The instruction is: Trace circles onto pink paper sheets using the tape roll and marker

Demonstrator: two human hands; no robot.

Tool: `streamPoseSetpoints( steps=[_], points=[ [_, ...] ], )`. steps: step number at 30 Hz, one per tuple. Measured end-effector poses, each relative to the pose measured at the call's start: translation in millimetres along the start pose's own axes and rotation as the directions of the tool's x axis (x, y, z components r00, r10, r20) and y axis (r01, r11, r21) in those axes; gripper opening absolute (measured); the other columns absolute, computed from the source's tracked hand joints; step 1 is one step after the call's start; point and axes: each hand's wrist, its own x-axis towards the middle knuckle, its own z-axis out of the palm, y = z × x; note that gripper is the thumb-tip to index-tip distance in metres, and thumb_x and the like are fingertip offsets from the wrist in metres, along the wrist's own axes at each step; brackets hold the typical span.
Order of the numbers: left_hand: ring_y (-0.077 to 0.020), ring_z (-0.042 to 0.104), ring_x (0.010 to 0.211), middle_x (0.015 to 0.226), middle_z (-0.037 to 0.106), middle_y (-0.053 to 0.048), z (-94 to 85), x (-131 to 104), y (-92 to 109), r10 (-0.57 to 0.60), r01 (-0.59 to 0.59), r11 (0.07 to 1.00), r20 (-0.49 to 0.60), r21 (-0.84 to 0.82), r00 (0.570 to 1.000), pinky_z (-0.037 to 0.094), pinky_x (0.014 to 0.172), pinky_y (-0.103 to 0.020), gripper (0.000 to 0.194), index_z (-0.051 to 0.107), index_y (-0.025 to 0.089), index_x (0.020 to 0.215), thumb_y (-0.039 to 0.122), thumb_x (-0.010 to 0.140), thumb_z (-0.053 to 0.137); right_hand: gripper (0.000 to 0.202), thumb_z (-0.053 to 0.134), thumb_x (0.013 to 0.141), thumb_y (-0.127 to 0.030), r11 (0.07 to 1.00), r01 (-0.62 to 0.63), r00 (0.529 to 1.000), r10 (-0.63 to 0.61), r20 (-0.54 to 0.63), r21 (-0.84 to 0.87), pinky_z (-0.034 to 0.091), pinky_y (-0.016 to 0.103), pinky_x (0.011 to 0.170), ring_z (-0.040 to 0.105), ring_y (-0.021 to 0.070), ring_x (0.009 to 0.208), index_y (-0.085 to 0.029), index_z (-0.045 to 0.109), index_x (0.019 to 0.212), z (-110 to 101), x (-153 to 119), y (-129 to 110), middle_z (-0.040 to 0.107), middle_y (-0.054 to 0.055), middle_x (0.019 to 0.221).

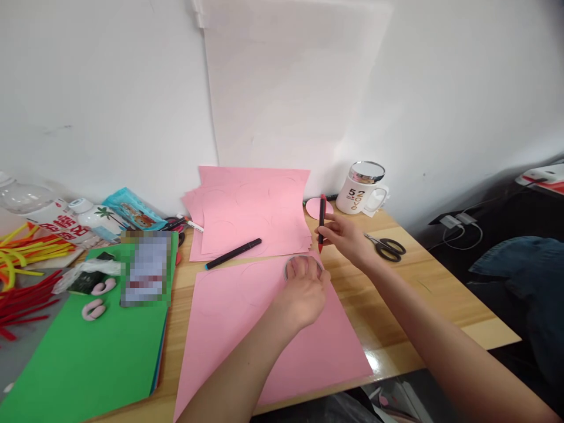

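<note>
My left hand (306, 294) presses down on a round, clear disc with a grey rim (289, 272), with fingers curled over it. The disc lies near the top right of a pink sheet (229, 341), which bears faint curved outlines. Held nearly upright in my right hand (343, 236) is a black marker with red ends (321, 218); its lower tip is just above the sheet's corner. A pink paper circle (314, 207) lies behind the marker. Beyond the sheet is a stack of pink paper (251, 205) with circle outlines, and a black marker with a blue end (233, 254) rests along its front edge.
Scissors (388, 248) and a lidded white mug (358, 191) stand to the right. Left are green paper (114, 352), a blurred phone (147, 270), pink C-shaped pieces (94, 309), red pipe cleaners (29, 302) and bottles (94, 217). A white wall (132, 88) rises behind.
</note>
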Motion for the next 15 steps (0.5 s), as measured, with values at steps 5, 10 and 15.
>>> streamPoseSetpoints(
  steps=[5, 10, 15],
  points=[
    [-0.0351, 0.043, 0.113, 0.123, 0.046, -0.021, 3.5, 2.6, -3.5, -0.003, 0.001, 1.000, -0.060, -0.031, 0.998, 0.034, 0.094, -0.056, 0.048, 0.048, 0.011, 0.111, -0.005, 0.066, 0.047, 0.051, 0.076, 0.066, -0.046, 0.985, -0.042, 0.989, 0.065, -0.134, 0.168, 0.055, 0.036, 0.067, 0.063, 0.0168, 0.068, -0.017, 0.057, 0.104, -11.5, -28.9, -3.6, 0.067, 0.003, 0.077],
    [-0.0303, 0.042, 0.113, 0.122, 0.046, -0.016, 9.0, -5.1, -11.8, 0.072, -0.078, 0.996, -0.142, -0.039, 0.987, 0.034, 0.098, -0.051, 0.043, 0.048, 0.013, 0.109, -0.006, 0.070, 0.042, 0.041, 0.077, 0.068, -0.045, 0.925, -0.161, 0.981, 0.187, -0.044, 0.345, 0.052, 0.030, 0.066, 0.060, 0.0149, 0.069, -0.018, 0.061, 0.094, -10.3, -76.1, 4.1, 0.063, 0.002, 0.073],
    [-0.0251, 0.043, 0.116, 0.120, 0.047, -0.012, 28.3, -10.3, -26.2, 0.071, -0.166, 0.959, -0.375, -0.228, 0.924, 0.040, 0.098, -0.045, 0.020, 0.045, 0.018, 0.100, 0.007, 0.085, 0.051, 0.030, 0.072, 0.074, -0.046, 0.841, -0.293, 0.956, 0.260, 0.135, 0.454, 0.052, 0.032, 0.066, 0.056, 0.0142, 0.062, -0.019, 0.060, 0.080, -3.7, -124.9, 12.9, 0.057, 0.001, 0.069]
  ],
)
